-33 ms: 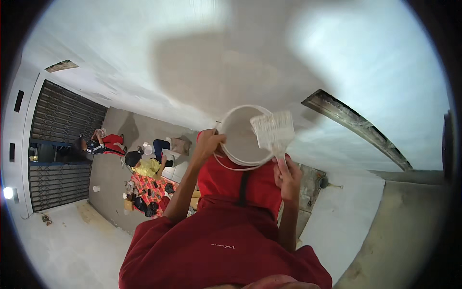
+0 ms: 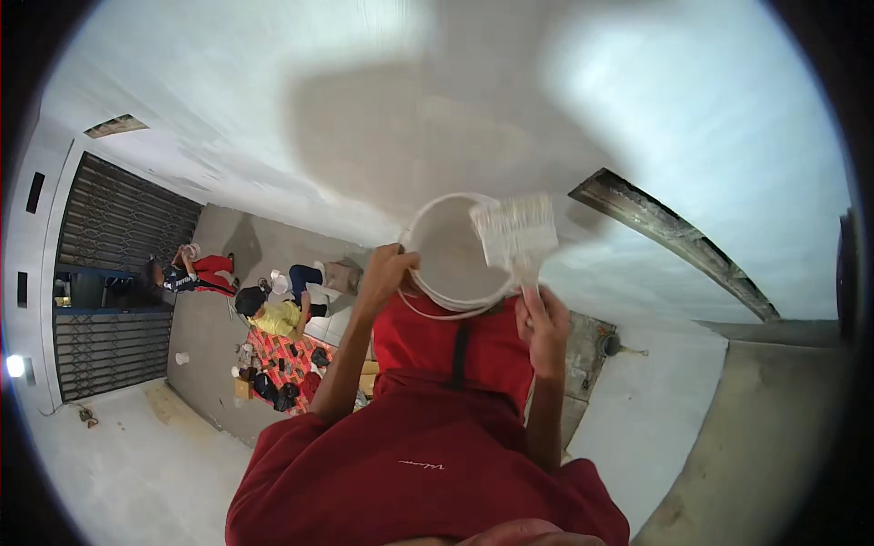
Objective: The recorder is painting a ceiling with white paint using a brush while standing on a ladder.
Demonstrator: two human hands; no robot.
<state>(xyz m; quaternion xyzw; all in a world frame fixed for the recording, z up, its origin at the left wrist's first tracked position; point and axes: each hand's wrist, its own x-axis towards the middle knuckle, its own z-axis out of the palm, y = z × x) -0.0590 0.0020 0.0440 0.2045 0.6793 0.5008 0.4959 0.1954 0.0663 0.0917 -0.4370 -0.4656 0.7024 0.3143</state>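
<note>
My left hand (image 2: 390, 276) grips the left rim of a round white bucket (image 2: 458, 304), whose thin handle hangs down over its near side. The bucket is tipped so that I look into its pale inside. In my right hand (image 2: 546, 333) is a wide paintbrush (image 2: 516, 235), its handle between the fingers and its white-coated bristles pointing up. The brush head overlaps the bucket's right rim in the view; whether it touches the rim I cannot tell. My red trousers show behind the bucket.
A pale wall (image 2: 364, 136) stands ahead, with a long dark opening (image 2: 678, 241) at right. Far below on the left, one person (image 2: 276, 317) in yellow and another (image 2: 202, 273) in red trousers sit on the floor. A patterned orange mat (image 2: 289, 359) holds bags. A folding metal gate (image 2: 114, 227) stands beyond.
The bucket and my left hand have shifted slightly left and up. The brush head has tilted a little and risen slightly, still in my right hand.
</note>
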